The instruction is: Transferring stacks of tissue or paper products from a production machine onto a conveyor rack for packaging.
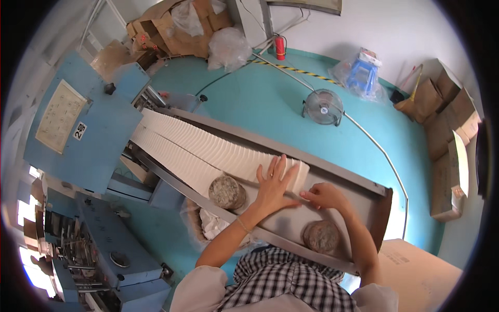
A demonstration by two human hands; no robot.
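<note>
Two long rows of thin white folded sheets, like tissues (208, 143), lie side by side in a metal trough (358, 179). My left hand (275, 184) rests with spread fingers on the near end of the far row. Just right of that end is my right hand (327, 197), its fingers curled and thumb and forefinger close together; whatever they may pinch cannot be made out. A round, mottled grey-brown block (226, 192) stands against the end of the near row. A second similar block (320, 236) sits in the trough below my right hand.
A blue machine (99, 119) stands at the trough's left end. Below the trough is a lined basket (210, 223) with white scraps. A cardboard box (416, 270) is at lower right. Beyond the trough, a floor fan (323, 107) stands by a pale pipe (371, 138).
</note>
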